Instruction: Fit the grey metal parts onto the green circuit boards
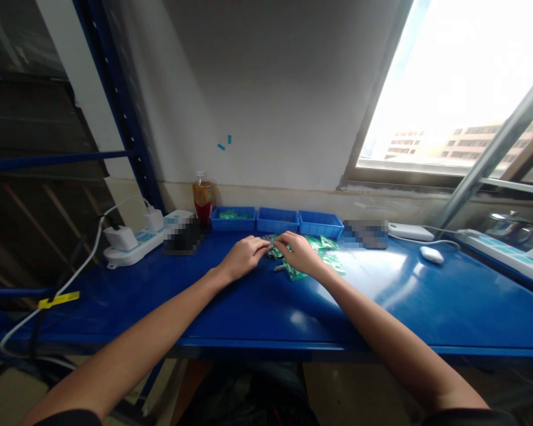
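Note:
My left hand point(245, 258) and my right hand point(298, 253) meet above the middle of the blue table point(249, 313). The fingers of both are pinched together, nearly touching. Whatever sits between the fingertips is too small and covered to make out. Under and beside my right hand lie several flat green pieces point(333, 263) that look like circuit boards. Small grey and dark parts point(279, 268) lie by them, just below the fingertips; their kind cannot be told.
Along the wall stand three blue bins, left point(233, 225), middle point(278, 226) and right point(321, 228); green pieces lie in the left one. A drink bottle point(202, 198) is beside them. Power strips point(135, 248) with cords flank both sides. A white case point(432, 255) lies right.

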Demonstrator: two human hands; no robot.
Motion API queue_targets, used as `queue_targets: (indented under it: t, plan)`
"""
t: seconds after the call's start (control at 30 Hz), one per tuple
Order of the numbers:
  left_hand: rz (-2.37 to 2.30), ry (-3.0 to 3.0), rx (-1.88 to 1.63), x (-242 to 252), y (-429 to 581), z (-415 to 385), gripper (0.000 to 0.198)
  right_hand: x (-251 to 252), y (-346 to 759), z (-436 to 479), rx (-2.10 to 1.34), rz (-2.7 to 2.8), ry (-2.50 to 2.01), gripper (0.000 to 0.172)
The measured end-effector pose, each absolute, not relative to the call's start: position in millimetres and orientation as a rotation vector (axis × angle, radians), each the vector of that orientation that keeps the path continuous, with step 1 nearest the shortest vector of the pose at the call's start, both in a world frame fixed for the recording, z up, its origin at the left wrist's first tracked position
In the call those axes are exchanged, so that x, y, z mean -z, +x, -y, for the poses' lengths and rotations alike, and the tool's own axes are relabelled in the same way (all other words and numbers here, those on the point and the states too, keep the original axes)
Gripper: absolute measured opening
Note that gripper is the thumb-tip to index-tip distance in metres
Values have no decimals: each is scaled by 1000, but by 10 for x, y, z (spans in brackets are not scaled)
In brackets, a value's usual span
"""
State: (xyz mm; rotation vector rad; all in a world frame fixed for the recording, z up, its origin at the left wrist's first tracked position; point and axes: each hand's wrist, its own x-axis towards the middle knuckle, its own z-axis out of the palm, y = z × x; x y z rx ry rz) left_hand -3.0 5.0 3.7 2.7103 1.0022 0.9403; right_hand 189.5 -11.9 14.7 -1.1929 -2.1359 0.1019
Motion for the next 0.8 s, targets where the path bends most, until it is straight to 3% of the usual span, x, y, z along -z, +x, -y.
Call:
queue_targets:
  t: [0.53, 0.8]
  plan:
    - [-1000, 2679, -945, -46, -38, -56, 25, -162, 1916, 101, -386, 2068, -1120, 10]
    - [-1009, 2683, -956, -76, -32, -17, 21, -194, 1904, 130, -334, 2099, -1235, 30]
